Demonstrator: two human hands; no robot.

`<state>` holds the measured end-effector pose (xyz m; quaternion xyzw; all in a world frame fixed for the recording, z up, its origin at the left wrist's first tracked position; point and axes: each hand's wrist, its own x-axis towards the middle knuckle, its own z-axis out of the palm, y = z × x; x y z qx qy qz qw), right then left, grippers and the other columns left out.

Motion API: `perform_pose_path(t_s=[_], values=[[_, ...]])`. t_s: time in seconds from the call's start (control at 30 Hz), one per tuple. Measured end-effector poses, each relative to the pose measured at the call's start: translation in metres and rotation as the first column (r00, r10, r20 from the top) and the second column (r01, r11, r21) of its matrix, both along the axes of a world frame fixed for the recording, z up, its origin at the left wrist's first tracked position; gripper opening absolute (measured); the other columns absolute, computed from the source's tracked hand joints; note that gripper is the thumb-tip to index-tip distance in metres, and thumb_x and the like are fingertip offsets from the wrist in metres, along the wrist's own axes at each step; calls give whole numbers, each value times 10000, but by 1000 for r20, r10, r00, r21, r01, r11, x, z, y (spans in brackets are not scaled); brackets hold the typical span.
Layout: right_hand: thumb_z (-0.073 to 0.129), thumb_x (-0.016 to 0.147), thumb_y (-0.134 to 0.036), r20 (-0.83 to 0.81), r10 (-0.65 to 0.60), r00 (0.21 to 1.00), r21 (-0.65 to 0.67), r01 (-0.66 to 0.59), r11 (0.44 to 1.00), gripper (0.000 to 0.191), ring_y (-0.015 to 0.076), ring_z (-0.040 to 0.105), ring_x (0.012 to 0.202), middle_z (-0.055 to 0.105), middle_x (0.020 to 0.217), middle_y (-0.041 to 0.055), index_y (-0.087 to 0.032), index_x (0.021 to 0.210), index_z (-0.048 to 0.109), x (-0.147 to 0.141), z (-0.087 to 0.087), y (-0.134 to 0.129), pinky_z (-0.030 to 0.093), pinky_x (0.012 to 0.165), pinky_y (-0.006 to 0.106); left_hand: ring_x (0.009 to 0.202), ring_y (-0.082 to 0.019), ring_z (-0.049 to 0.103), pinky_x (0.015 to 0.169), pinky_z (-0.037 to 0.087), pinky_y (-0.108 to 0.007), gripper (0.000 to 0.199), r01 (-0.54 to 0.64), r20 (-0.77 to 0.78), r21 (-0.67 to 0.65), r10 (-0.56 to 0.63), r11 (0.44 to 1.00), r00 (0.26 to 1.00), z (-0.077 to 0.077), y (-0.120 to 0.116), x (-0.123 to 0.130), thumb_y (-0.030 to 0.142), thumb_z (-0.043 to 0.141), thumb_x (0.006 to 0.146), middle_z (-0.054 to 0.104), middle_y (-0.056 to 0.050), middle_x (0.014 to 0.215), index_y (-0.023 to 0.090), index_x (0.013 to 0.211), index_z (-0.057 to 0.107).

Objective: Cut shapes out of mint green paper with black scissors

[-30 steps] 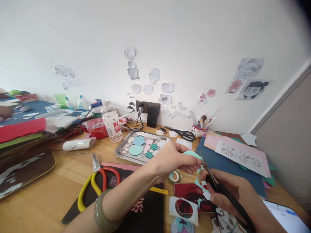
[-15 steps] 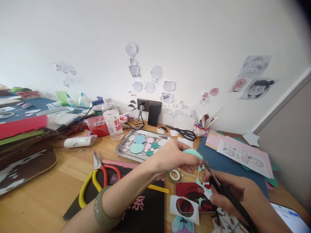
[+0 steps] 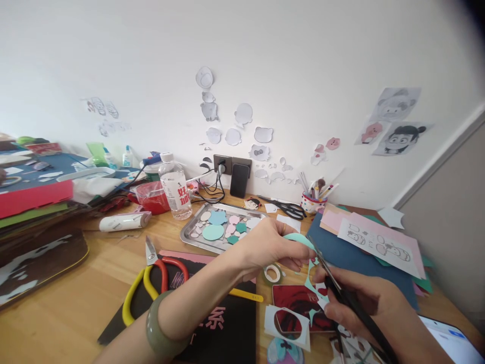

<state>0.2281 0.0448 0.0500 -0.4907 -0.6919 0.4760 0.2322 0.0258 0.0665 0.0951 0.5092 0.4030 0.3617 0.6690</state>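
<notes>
My left hand (image 3: 278, 247) pinches a mint-green piece of paper (image 3: 297, 236), its curved edge showing above the fingers. In my right hand (image 3: 364, 298) is a pair of black-handled scissors (image 3: 343, 296), the blades pointing up and left at the paper's right end. Part of the scissors' handle is hidden by the fingers. Below the blades lie mint-green paper scraps (image 3: 311, 283) and a dark red card (image 3: 290, 296). A white paper with a round hole (image 3: 270, 318) lies in front of the card. A roll of tape (image 3: 273, 273) rests under my left wrist.
Behind my left forearm stands a metal tray (image 3: 185, 235) with cut paper shapes. Large red-and-yellow-handled scissors (image 3: 151, 273) lie on a black folder (image 3: 231, 333). A water bottle (image 3: 176, 187), a pen cup (image 3: 313, 203) and another black pair of scissors (image 3: 290, 208) are near the wall. Coloured paper sheets (image 3: 379, 242) lie right.
Almost nothing differs. Both hands stay in nearly the same place, with the scissors' blades still at the edge of the mint-green paper; the view has shifted very slightly.
</notes>
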Motion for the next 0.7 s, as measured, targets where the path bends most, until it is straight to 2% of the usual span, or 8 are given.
perform_pose_path(t_s=[0.13,0.3,0.37,0.47,0.6,0.7], values=[[694,657,-435,-62,31,998,-39,-34,999,349,238,599,642,643,656,3,-249,953,681,-5,2,-1,524,671,326,471,-47,518,498,448,-143,86,7,-15,18,-7,1000,1000,-4,1,1,186,688,575,543,42,490,120,576,633],[736,581,-445,-145,-130,981,-19,128,992,299,224,597,596,640,607,-2,-239,794,697,-12,6,-8,508,538,273,464,-51,520,491,449,-147,88,3,-13,-1,-3,1000,1000,-4,1,1,180,693,564,548,38,480,121,562,628],[718,599,-444,-107,-78,991,1,79,997,290,232,608,594,645,606,6,-233,798,703,-12,6,-8,500,495,264,460,-53,519,487,446,-148,69,-1,-19,-7,1,1000,1000,-3,1,1,163,685,564,545,40,469,121,558,631],[694,618,-414,-17,-7,1000,25,8,1000,321,262,635,649,682,658,26,-219,873,717,-9,5,-5,523,526,282,452,-52,516,476,436,-146,49,2,-26,-12,-3,1000,1000,0,0,0,145,678,565,544,42,461,122,559,635],[679,609,-431,104,-54,993,111,42,993,380,294,653,702,698,666,22,-220,920,730,-3,1,-3,544,586,309,450,-48,511,476,432,-143,46,13,-29,-20,-14,1000,999,1,0,-1,139,678,567,539,45,458,122,560,636],[681,618,-446,104,-52,993,121,40,992,380,287,663,684,710,671,19,-228,924,737,-4,1,-2,552,567,294,459,-44,508,486,434,-140,51,15,-28,-13,-15,1000,999,1,0,-1,141,680,571,532,48,463,118,562,635]])
